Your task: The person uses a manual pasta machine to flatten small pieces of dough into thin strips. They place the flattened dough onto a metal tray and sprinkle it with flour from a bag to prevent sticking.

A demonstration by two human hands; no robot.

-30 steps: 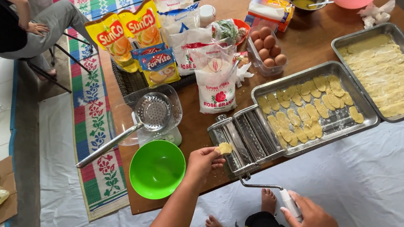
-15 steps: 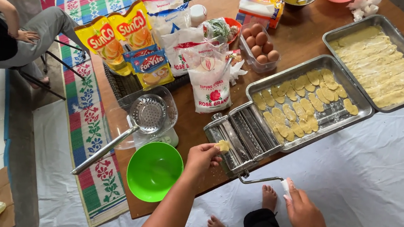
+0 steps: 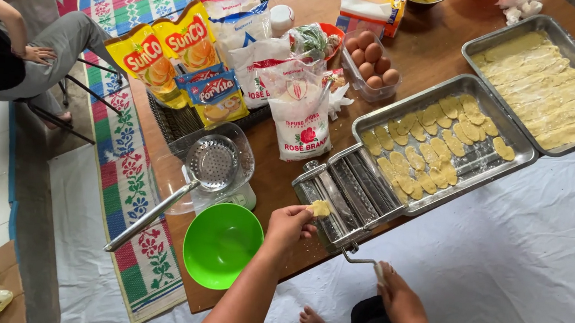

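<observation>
Wooden table (image 3: 454,37), patterned mat (image 3: 124,174), white floor (image 3: 536,277)

A single camera sits on the person's head and looks steeply down, almost straight from above, over the near edge of the wooden worktop (image 3: 447,36). It stands high enough to take in most of the worktop, the white sheet on the floor (image 3: 517,261) and the patterned mat (image 3: 125,167) to the left. The person's own forearms enter from the bottom edge. No second view shares the scene.
</observation>
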